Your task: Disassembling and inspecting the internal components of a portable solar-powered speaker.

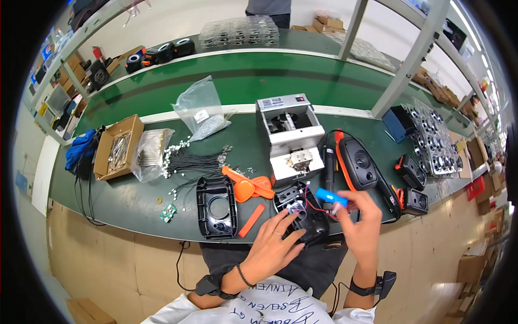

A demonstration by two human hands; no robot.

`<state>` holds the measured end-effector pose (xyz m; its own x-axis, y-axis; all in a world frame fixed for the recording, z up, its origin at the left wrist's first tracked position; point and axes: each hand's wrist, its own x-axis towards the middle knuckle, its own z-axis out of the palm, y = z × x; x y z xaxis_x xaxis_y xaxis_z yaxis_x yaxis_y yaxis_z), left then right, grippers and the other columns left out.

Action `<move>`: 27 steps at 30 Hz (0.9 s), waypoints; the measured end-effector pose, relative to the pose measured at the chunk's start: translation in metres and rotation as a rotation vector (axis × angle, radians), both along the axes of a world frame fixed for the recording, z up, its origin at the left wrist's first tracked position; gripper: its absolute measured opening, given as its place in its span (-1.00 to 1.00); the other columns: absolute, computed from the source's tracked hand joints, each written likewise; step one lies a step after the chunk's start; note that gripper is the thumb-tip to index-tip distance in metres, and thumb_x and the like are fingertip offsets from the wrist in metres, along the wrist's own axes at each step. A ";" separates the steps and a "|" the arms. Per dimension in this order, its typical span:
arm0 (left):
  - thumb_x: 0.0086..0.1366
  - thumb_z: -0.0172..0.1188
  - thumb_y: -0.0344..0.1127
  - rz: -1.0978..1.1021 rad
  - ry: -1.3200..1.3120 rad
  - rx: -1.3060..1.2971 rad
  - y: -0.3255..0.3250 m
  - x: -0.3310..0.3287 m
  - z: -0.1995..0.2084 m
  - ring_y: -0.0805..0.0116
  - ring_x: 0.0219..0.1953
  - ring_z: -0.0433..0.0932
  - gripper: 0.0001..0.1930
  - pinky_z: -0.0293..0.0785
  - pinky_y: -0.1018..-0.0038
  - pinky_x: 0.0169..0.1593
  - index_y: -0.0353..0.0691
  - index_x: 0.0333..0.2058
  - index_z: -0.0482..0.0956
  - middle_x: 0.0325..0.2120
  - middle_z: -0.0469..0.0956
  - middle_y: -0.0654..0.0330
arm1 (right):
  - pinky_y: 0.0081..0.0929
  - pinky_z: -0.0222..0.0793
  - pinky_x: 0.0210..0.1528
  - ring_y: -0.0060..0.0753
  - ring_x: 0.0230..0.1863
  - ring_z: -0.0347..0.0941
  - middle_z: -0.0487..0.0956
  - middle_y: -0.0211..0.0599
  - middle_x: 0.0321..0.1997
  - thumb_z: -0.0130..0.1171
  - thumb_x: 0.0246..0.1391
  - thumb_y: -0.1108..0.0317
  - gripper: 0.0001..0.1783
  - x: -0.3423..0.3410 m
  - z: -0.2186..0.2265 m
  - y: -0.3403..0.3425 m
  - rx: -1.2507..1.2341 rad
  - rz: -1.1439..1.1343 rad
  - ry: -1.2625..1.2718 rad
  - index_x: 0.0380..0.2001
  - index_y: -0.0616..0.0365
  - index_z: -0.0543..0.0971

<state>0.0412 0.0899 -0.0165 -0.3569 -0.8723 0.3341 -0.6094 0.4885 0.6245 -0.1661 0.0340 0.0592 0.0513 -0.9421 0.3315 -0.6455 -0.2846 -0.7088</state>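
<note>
My right hand (360, 224) pinches a blue cylindrical battery (330, 196) between thumb and fingers, just above a black plastic housing (313, 225). Thin red wires (312, 205) run between the battery and the housing. My left hand (274, 240) rests on the housing's left side with its fingers stretched out and apart, partly covering the small parts inside. A second black housing half (217, 208) lies to the left, its open inside facing up. Between the two halves are a red-orange strip (251, 220) and orange plastic parts (248, 184).
A grey metal machine (290, 137) stands behind the housing. Left are black cables (199, 161), a plastic bag (200, 110), a cardboard box (120, 148) and a green circuit board (168, 213). Right are an orange-black device (356, 162) and clear trays (434, 140). Someone (268, 7) stands beyond the bench.
</note>
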 end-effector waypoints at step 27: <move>0.29 0.32 -0.23 -0.018 -0.057 0.068 -0.002 0.000 0.005 -0.15 0.39 0.17 -0.72 0.16 0.04 0.38 -0.07 -0.03 0.65 0.24 0.31 -0.01 | -0.67 0.39 -0.26 -0.70 -0.32 0.47 0.59 -0.40 -0.25 0.32 0.23 0.47 -0.76 -0.056 0.060 -0.040 -0.205 -0.093 -0.644 -0.07 0.30 0.56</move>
<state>0.0408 0.0883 -0.0117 -0.3891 -0.8856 0.2535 -0.6363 0.4574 0.6212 -0.2225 -0.0062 0.1190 -0.2939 -0.8479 0.4412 -0.1413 -0.4179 -0.8974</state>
